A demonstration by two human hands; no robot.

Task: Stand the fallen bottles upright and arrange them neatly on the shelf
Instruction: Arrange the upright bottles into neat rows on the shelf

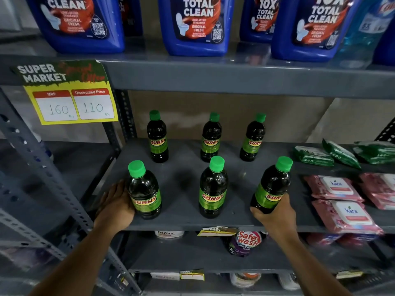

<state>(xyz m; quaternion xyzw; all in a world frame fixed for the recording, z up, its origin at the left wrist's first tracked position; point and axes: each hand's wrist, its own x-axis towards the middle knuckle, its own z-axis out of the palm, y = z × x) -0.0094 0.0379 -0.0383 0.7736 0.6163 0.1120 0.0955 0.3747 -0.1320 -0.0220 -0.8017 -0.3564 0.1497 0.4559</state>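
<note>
Gripping the front-left bottle (145,190) with the left hand (116,205) and the front-right bottle (271,185) with the right hand (274,210), both near the shelf (183,218) edge, the person risks tipping one off if nudged forward

"SUNNY" on bottles (212,189); tag (70,103): 160/110.

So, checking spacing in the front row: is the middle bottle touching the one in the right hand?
Apart. The head view shows bare shelf between middle bottle and right-hand bottle.
</note>
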